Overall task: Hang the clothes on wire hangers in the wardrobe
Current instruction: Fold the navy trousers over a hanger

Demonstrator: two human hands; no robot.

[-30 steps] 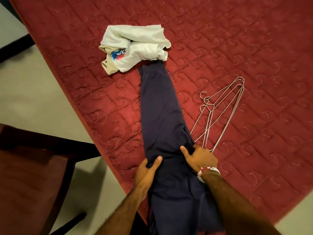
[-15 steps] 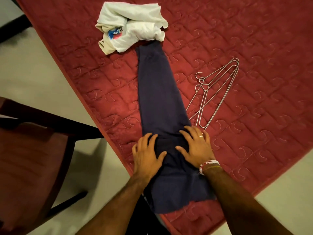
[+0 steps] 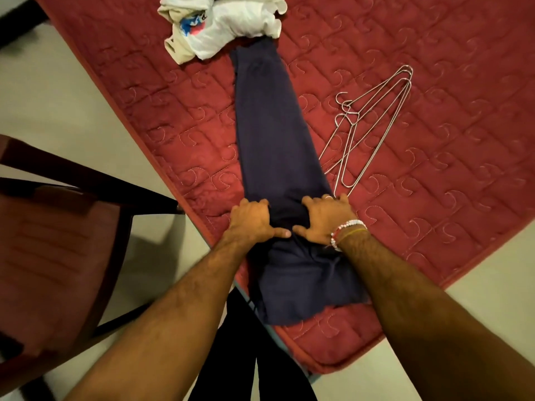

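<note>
1. Two hands side by side, fingers curled, bunching the trousers [image 3: 272, 140]: left hand [image 3: 253, 219], right hand [image 3: 324, 219].
2. Trousers lie on the bed [image 3: 434, 227], stretching away from the hands.
3. Hangers [image 3: 373, 125] lie just beyond the right hand; white clothes [image 3: 228, 27] sit farther out.

Red quilted mattress [image 3: 434, 256] on pale floor [image 3: 72, 91]; dark wooden chair [image 3: 58, 241] at left.
</note>
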